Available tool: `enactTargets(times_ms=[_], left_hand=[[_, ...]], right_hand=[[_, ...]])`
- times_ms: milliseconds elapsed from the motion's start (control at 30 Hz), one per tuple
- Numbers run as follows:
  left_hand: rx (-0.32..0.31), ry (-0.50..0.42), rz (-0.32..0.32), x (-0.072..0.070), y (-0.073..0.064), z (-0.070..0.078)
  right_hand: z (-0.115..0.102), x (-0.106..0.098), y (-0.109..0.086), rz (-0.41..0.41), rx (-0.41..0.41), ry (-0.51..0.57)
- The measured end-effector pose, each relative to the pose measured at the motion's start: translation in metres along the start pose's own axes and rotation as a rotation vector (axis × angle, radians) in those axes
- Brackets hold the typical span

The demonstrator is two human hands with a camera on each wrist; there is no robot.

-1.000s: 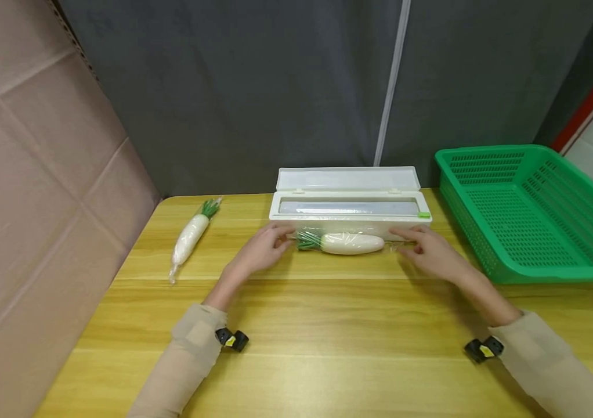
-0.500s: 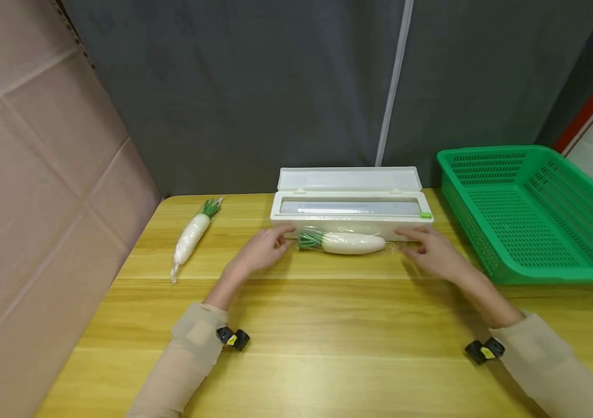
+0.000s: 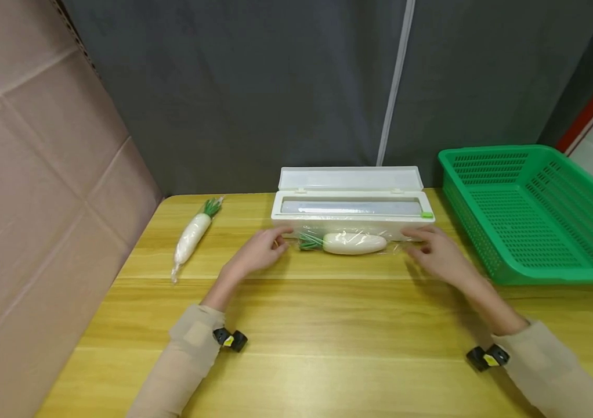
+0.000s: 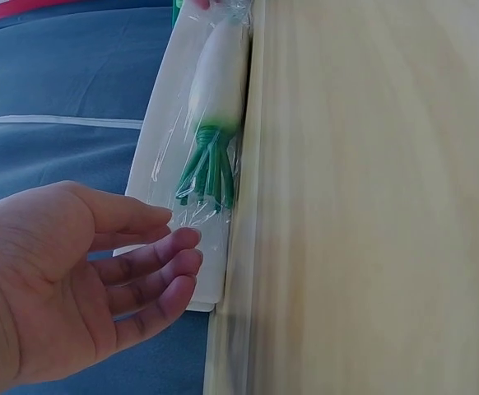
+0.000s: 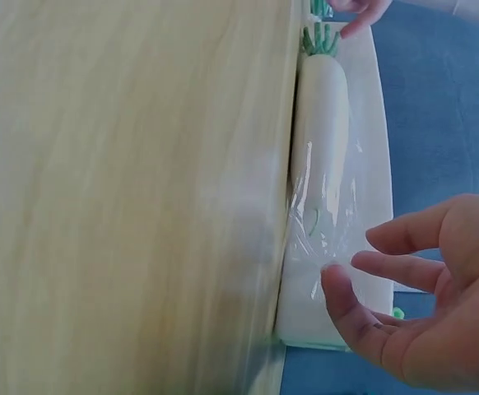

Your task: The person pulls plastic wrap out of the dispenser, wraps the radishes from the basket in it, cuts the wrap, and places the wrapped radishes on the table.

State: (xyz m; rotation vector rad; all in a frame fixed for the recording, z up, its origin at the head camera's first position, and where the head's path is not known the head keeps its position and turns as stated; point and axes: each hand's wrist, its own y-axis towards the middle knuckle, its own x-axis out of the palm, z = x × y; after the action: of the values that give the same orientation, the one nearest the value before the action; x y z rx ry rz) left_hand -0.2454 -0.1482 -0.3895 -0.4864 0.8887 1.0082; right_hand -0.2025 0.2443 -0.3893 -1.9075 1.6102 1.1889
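A white radish [image 3: 355, 243] with green leaf stubs lies sideways under clear plastic film, against the front of a white cling film dispenser [image 3: 353, 220] whose lid stands raised. Near the leaf end is my left hand [image 3: 261, 251], its fingers loosely bent. In the left wrist view, the fingertips of that hand [image 4: 99, 271] are by the film's edge, with no clear pinch. Beyond the radish's tip, my right hand [image 3: 440, 255] has its thumb and fingers apart in the right wrist view, close to the film; whether they touch it I cannot tell.
A second radish [image 3: 192, 237], wrapped in film, lies at the left of the wooden table [image 3: 328, 342]. At the right stands a green perforated basket [image 3: 516, 271]. A dark grey curtain [image 3: 255, 98] hangs behind the table. A green slider [image 3: 426, 215] sits on the dispenser's right end.
My hands have spread slightly apart: the right has moved a little to the right from the radish's tip, the left slightly left from the leaves. The radish stays in place.
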Motion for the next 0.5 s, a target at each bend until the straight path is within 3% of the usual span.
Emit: enactTargets(times_ms=[500], left_hand=[[0.014, -0.027, 0.025, -0.005, -0.003, 0.001]], right_hand=[[0.011, -0.022, -0.002, 0.074, 0.101, -0.049]])
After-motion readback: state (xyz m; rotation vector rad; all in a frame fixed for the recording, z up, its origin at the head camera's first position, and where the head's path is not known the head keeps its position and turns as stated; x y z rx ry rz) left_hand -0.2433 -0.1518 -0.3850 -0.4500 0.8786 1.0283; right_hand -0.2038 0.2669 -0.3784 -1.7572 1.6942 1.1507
